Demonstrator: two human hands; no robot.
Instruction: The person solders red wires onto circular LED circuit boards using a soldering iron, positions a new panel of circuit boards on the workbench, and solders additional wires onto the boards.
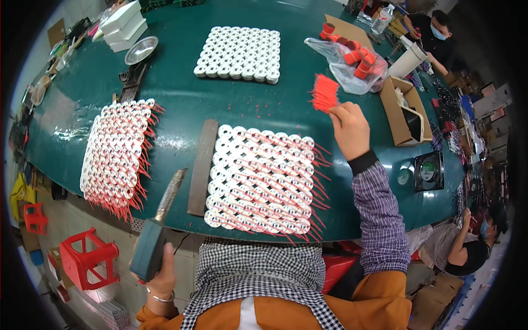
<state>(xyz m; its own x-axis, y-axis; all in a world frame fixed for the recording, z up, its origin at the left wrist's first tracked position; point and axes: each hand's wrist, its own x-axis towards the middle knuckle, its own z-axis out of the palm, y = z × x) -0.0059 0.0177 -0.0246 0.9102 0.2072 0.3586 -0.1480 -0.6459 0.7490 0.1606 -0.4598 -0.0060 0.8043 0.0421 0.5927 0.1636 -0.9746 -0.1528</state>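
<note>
In my left hand [162, 278] is a soldering gun [147, 250], its teal body gripped by closed fingers and its long, rough metal tip angled up and away over the table's near edge. My right hand [352, 129] pinches a bundle of short red wires [325, 93] above the table. Between my hands lies a square block of white round pieces [261, 179], most of its rows crossed by red wires that stick out at the right. The pieces in its left column look bare. A dark flat bar [202, 168] lies along its left side.
Farther left stands another wired block [115, 157]; a block without wires [239, 54] sits at the back. Red spools [364, 65] rest on a plastic bag, near an open cardboard box [393, 110]. A metal bowl [141, 50] is at the back left. Two people work at the right.
</note>
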